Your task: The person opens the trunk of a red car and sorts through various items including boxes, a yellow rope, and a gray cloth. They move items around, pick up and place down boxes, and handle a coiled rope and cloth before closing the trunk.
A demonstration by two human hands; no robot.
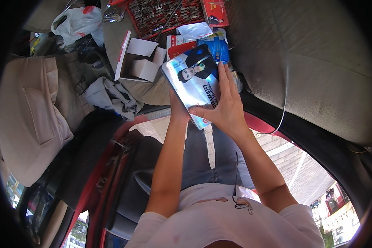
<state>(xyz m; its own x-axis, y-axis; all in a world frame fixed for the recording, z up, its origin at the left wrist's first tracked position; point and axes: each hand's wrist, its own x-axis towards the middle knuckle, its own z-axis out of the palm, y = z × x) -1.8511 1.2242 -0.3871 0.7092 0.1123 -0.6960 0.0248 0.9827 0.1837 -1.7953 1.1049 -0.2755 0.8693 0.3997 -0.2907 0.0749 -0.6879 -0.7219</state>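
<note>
Between my two hands is a flat, shiny silver box (pixel 178 89) with a printed portrait on its face, held tilted in front of me. My left hand (pixel 178 108) supports it from the left side and underneath, its fingers hidden behind the box. The right hand (pixel 227 108) grips the right edge, thumb across the lower face and fingers stretched along the side. Just beyond, an open white carton (pixel 123 60) with raised flaps stands on the seat. A blue packet (pixel 222 50) and a red-and-white card (pixel 175 41) lie partly behind the silver box.
A red case (pixel 130 12) full of small metal pieces in rows lies at the far side, beside a red box (pixel 216 14). Further left are a white plastic bag (pixel 84 25) and a crumpled grey cloth (pixel 107 97). A thin pale cable (pixel 286 82) hangs along the beige seat back (pixel 310 70).
</note>
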